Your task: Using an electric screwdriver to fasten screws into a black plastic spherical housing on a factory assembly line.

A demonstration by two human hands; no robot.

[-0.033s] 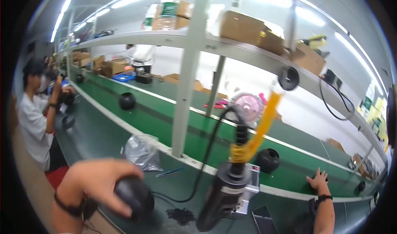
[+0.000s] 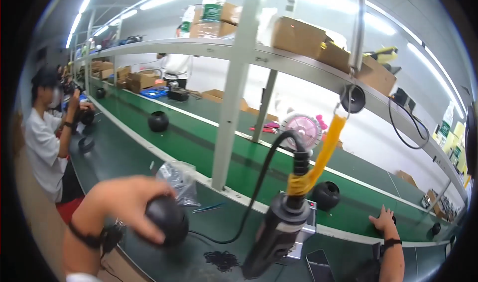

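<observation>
My left hand (image 2: 130, 202) grips a smooth, rounded black shell (image 2: 167, 220) above the near green tabletop, its thumb on the near side. My right hand (image 2: 383, 219) reaches over the green conveyor belt (image 2: 361, 210) at the right, fingers spread. A small dark object (image 2: 394, 219) shows partly behind its fingers; most of it is hidden. Between my hands hangs a black electric screwdriver (image 2: 279, 232) with a yellow strap (image 2: 326, 150) and a black cable. Another round black shell (image 2: 326, 196), with an opening, sits on the belt left of my right hand.
A clear plastic bag (image 2: 179, 182), tweezers (image 2: 209, 208), a pile of small black screws (image 2: 221, 261) and a phone (image 2: 320, 266) lie on the tabletop. A grey post (image 2: 231, 112) rises beside the belt. Further left, a co-worker (image 2: 47, 137) stands near another black shell (image 2: 158, 121).
My left hand has lifted slightly with the black shell. The view has shifted a little, and my right hand stays about the same place over the belt.
</observation>
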